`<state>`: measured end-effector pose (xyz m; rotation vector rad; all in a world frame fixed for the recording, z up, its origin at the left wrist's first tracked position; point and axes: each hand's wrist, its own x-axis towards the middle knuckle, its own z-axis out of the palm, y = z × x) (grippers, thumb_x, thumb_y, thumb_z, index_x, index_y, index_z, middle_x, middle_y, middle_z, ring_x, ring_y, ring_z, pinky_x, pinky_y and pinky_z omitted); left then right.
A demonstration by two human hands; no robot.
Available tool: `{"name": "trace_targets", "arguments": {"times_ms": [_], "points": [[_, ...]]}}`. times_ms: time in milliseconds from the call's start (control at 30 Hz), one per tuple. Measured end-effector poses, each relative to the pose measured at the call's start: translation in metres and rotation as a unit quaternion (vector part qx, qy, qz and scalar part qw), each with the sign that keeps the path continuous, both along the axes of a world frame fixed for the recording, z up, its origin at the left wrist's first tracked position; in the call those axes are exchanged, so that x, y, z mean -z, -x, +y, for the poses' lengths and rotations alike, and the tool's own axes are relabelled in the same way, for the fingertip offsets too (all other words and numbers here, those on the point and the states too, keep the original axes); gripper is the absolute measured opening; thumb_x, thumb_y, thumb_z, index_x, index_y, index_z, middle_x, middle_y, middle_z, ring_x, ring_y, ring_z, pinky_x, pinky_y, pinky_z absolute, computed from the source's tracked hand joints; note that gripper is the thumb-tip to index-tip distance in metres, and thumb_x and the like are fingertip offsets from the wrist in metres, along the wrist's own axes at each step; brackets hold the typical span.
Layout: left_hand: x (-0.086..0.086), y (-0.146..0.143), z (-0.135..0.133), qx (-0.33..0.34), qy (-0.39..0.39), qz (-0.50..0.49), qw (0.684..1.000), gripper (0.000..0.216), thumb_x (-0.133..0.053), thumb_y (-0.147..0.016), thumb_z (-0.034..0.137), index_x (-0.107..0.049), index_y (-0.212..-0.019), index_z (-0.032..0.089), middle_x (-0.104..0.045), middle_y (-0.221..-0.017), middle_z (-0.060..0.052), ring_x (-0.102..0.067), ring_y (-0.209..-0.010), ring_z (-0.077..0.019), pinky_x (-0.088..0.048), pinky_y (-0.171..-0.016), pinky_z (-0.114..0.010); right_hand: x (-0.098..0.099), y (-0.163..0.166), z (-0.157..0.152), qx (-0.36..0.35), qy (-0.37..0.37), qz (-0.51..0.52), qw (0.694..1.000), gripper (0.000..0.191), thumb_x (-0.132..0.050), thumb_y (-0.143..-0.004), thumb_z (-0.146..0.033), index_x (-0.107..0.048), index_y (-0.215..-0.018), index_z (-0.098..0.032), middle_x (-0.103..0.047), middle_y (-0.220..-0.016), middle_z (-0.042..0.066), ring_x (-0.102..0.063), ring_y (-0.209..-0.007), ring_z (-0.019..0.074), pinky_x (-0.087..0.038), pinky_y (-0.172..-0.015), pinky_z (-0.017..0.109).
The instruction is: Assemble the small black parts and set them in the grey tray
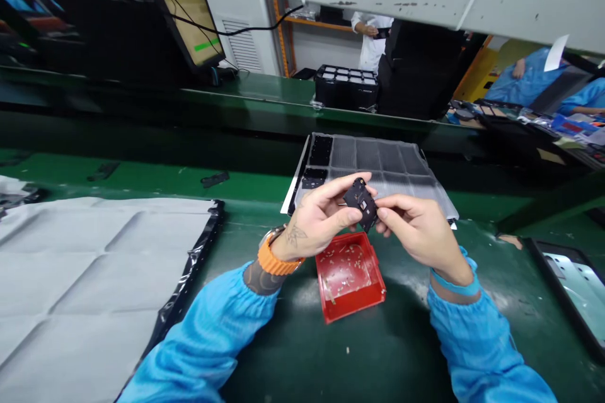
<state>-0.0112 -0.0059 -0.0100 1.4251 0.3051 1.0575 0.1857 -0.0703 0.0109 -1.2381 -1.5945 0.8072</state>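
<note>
Fingers of our left hand (309, 223) grip a small black part (362, 204), our right hand (418, 230) pinching its edge, red tray (352, 310) below them; we judge this close handwork, calling next for a steady left hold.

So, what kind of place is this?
It looks like a factory workshop. There's a long green workbench, a red bin with tiny pieces in it, and a small black part held between the left hand and right hand.
</note>
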Motion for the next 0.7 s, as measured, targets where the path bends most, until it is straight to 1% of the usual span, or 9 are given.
{"name": "trace_targets", "arguments": {"times_ms": [100,200,300,367,467,600,700], "points": [[-0.0006,0.0010,-0.0007,-0.003,-0.029,0.008,1.000,0.053,-0.081,-0.088,0.038,-0.069,-0.135,0.018,-0.076,-0.121,-0.013,-0.076,-0.101,-0.0211,-0.064,-0.087,-0.026,-0.0034,-0.0014,-0.0018,-0.011,0.011,-0.048,0.999,0.015,-0.062,-0.093,-0.025,-0.074,-0.086,-0.019,-0.072,-0.068,0.001,-0.064,-0.055,0.0130,-0.051,-0.054,0.025],[-0.0006,0.0015,-0.0008,-0.001,-0.042,0.020,0.999,0.052,-0.080,-0.089,0.036,-0.069,-0.137,0.020,-0.076,-0.124,-0.012,-0.076,-0.108,-0.0227,-0.062,-0.096,-0.029,-0.0055,-0.0004,-0.0013,-0.003,-0.020,-0.112,0.993,0.021,-0.057,-0.095,-0.024,-0.064,-0.075,-0.020,-0.066,-0.061,-0.001,-0.057,-0.052,0.0115,-0.044,-0.053,0.025],[0.0009,0.0023,0.0007,0.003,-0.051,0.023,0.998,0.050,-0.077,-0.091,0.033,-0.068,-0.139,0.022,-0.076,-0.127,-0.012,-0.075,-0.111,-0.0225,-0.062,-0.098,-0.030,-0.0069,0.0016,-0.0007,0.005,-0.072,-0.171,0.983,0.023,-0.053,-0.095,-0.022,-0.059,-0.073,-0.021,-0.060,-0.057,-0.003,-0.051,-0.050,0.0108,-0.038,-0.054,0.026],[0.0022,0.0033,0.0022,0.000,-0.054,0.035,0.998,0.050,-0.077,-0.091,0.033,-0.068,-0.139,0.022,-0.076,-0.125,-0.012,-0.075,-0.111,-0.0232,-0.062,-0.099,-0.031,-0.0075,0.0022,-0.0006,0.002,-0.088,-0.196,0.977,0.025,-0.051,-0.095,-0.020,-0.057,-0.071,-0.022,-0.059,-0.058,-0.003,-0.049,-0.050,0.0110,-0.036,-0.055,0.027],[0.0032,0.0049,0.0045,-0.003,-0.057,0.055,0.997,0.052,-0.078,-0.090,0.035,-0.068,-0.139,0.021,-0.077,-0.124,-0.013,-0.076,-0.111,-0.0246,-0.061,-0.100,-0.034,-0.0084,0.0009,-0.0004,-0.017,-0.076,-0.202,0.976,0.026,-0.050,-0.096,-0.020,-0.057,-0.071,-0.022,-0.060,-0.058,-0.003,-0.051,-0.052,0.0121,-0.037,-0.056,0.027],[0.0015,0.0060,0.0050,-0.001,-0.062,0.053,0.997,0.051,-0.077,-0.091,0.035,-0.068,-0.139,0.020,-0.077,-0.124,-0.012,-0.075,-0.111,-0.0239,-0.061,-0.100,-0.032,-0.0091,-0.0016,-0.0007,-0.041,-0.047,-0.180,0.982,0.024,-0.051,-0.097,-0.020,-0.061,-0.074,-0.022,-0.063,-0.060,-0.003,-0.056,-0.055,0.0130,-0.039,-0.059,0.027],[-0.0011,0.0054,0.0022,0.003,-0.067,0.055,0.996,0.049,-0.077,-0.091,0.034,-0.069,-0.137,0.020,-0.078,-0.120,-0.011,-0.076,-0.106,-0.0222,-0.062,-0.096,-0.030,-0.0076,-0.0008,-0.0019,-0.029,-0.065,-0.204,0.976,0.022,-0.052,-0.095,-0.019,-0.062,-0.075,-0.022,-0.064,-0.063,-0.002,-0.054,-0.055,0.0126,-0.038,-0.059,0.027]]}}
